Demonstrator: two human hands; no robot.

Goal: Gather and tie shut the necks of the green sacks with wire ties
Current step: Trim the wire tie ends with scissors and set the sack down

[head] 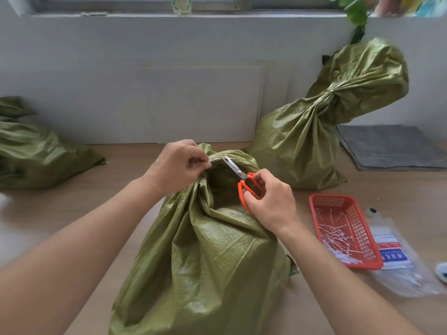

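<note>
The left hand (179, 165) sits on top of the front sack (212, 262), its fingers (196, 160) curled & pinching the gathered fabric at the sack's neck (202, 187). Whether a tie is btwn those fingertips cannot be told; too small.

The right hand (271, 201) grips orange-handled scissors (242, 176), w/ its fingers (260, 180) through and around the loops. The blades are slightly parted and point up-left. Their tips are just beside the left fingers, at the rim of the sack's mouth, which gapes open btwn the two hands.

The sack stands on the wooden desk (377, 187), directly under both hands, w/ its body bulging toward the person.

To the right of the right fingers, near but apart, is a red mesh basket (361, 226) w/ a loose heap of white ties (336, 235) inside. A clear plastic bag (396, 262) w/ a red & blue label lies partly under the basket's right edge.

Beyond the right fingers, well back, a second green sack (309, 131) leans against the wall. It is cinched tight partway up, w/ the fabric flaring above the cinch. A grey mat (391, 146) lies flat just right of it.

Far left of the left fingers, another green sack (31, 153) lies slumped on the desk.
</note>
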